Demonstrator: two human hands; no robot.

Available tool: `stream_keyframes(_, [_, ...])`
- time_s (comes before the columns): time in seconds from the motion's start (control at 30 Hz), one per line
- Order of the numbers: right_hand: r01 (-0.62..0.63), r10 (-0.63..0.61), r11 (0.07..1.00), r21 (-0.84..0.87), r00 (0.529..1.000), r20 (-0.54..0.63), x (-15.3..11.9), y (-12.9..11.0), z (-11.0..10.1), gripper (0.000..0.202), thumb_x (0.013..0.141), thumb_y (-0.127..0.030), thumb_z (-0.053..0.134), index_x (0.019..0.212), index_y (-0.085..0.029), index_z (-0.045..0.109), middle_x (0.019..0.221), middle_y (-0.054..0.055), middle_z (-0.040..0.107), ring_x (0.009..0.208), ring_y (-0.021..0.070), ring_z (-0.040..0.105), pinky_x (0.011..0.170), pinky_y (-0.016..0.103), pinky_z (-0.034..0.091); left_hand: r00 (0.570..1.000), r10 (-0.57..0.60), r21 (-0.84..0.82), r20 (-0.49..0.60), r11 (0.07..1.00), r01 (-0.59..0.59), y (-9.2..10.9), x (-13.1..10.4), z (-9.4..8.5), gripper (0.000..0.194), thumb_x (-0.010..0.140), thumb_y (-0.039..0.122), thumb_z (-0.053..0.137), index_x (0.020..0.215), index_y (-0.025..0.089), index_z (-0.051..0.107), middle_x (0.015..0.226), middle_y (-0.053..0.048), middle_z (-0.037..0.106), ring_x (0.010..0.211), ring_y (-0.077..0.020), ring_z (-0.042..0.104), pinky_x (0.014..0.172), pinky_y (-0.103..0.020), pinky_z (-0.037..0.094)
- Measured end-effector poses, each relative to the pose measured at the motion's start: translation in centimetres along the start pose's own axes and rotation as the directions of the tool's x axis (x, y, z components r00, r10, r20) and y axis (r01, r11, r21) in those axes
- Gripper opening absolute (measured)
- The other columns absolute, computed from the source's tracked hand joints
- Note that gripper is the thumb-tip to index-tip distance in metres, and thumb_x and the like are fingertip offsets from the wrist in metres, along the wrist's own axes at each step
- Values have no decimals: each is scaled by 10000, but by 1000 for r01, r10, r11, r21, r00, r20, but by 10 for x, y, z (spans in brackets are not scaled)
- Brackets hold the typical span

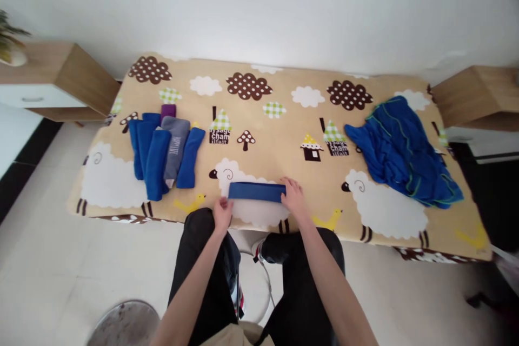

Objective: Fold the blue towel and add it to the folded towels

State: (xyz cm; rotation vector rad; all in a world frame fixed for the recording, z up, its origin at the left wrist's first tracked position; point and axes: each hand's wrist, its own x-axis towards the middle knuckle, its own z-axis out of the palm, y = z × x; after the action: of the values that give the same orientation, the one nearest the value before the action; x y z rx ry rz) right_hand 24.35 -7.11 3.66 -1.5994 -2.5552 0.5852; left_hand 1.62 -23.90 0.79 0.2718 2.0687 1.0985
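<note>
A blue garment (257, 191), folded into a long narrow strip, lies crosswise on the sheep-print bed cover in front of me. At its lower left corner, my left hand (223, 214) has its fingers closed by the edge. Around the strip's right end, my right hand (293, 197) has its fingers and thumb closed. A loose, crumpled blue garment with green seams (405, 151) is spread on the right of the bed. To the left lie several blue folded bundles (158, 165), a grey folded garment with lettering (176, 146) and a small purple bundle (168, 111).
The patterned bed cover (267, 140) stretches to a white wall. Wooden cabinets stand at the left (77, 78) and right (478, 94), with a potted plant (14, 48) on the left one. A round stool (125, 327) is on the floor at lower left.
</note>
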Motion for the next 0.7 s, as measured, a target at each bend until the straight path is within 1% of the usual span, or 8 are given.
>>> stream_keyframes(0.07, [53, -48, 997, -49, 993, 111, 4, -11, -1, 609, 759, 34, 474, 1328, -174, 541, 1406, 135, 576, 1321, 264, 512, 1141, 464, 309, 978, -115, -133, 177, 981, 139, -15, -25, 4, 291, 794, 208, 690, 1074, 191, 615, 1119, -151, 723, 1035, -248, 707, 974, -474, 553])
stream_keyframes(0.13, [17, 6, 995, -102, 976, 216, 9, -17, -2, 607, 740, 46, 484, 1303, -174, 548, 1357, 145, 605, 1271, 275, 551, 1110, 494, 326, 939, -157, -214, 307, 950, 229, -19, -40, 13, 221, 812, 212, 700, 1022, 219, 634, 1136, -137, 732, 1065, -241, 710, 960, -454, 575])
stream_keyframes(0.2, [-22, 64, 989, -143, 954, 292, 15, -19, -5, 597, 733, 24, 527, 1298, -170, 544, 1321, 156, 619, 1233, 288, 573, 1052, 490, 375, 905, -190, -357, 380, 873, 333, -12, -40, 24, 120, 857, 226, 679, 971, 234, 642, 1175, -124, 725, 1146, -229, 684, 1025, -430, 551])
stream_keyframes(0.27, [-32, 89, 985, -171, 937, 337, 21, -16, -8, 605, 729, -10, 570, 1310, -177, 539, 1323, 157, 612, 1227, 296, 574, 1006, 471, 412, 884, -215, -507, 416, 752, 421, 3, -30, 35, 64, 891, 239, 656, 953, 242, 639, 1203, -111, 717, 1218, -222, 648, 1089, -398, 508])
stream_keyframes(0.33, [-34, 107, 980, -197, 922, 373, 25, -13, -13, 618, 733, -53, 606, 1331, -193, 535, 1326, 150, 611, 1230, 303, 571, 977, 454, 434, 883, -232, -592, 407, 669, 449, 17, -16, 45, 104, 896, 265, 665, 993, 245, 631, 1251, -99, 698, 1256, -221, 624, 1099, -359, 495])
stream_keyframes(0.5, [-14, 147, 962, -273, 868, 474, 28, -12, -20, 597, 742, -189, 682, 1331, -198, 583, 1232, 134, 677, 1199, 315, 592, 955, 424, 449, 911, -273, -684, 309, 602, 412, 36, -1, 58, 290, 877, 269, 677, 1146, 229, 577, 1457, -114, 566, 1332, -229, 563, 1069, -306, 505])
stream_keyframes(0.6, [57, 98, 956, -288, 863, 496, 22, -24, -20, 512, 736, -270, 706, 1239, -183, 663, 1157, 137, 704, 1132, 312, 624, 915, 394, 465, 942, -237, -737, 237, 588, 333, 41, -3, 45, 416, 817, 261, 733, 1199, 236, 571, 1445, -89, 580, 1326, -226, 565, 1063, -320, 512])
stream_keyframes(0.7, [160, -36, 959, -232, 887, 460, 13, -48, -14, 396, 728, -303, 712, 1105, -181, 711, 1097, 122, 709, 1092, 301, 626, 904, 376, 463, 968, -83, -748, 237, 620, 236, 54, 0, 13, 498, 741, 338, 813, 1175, 196, 613, 1331, -114, 659, 1231, -256, 634, 1057, -388, 524])
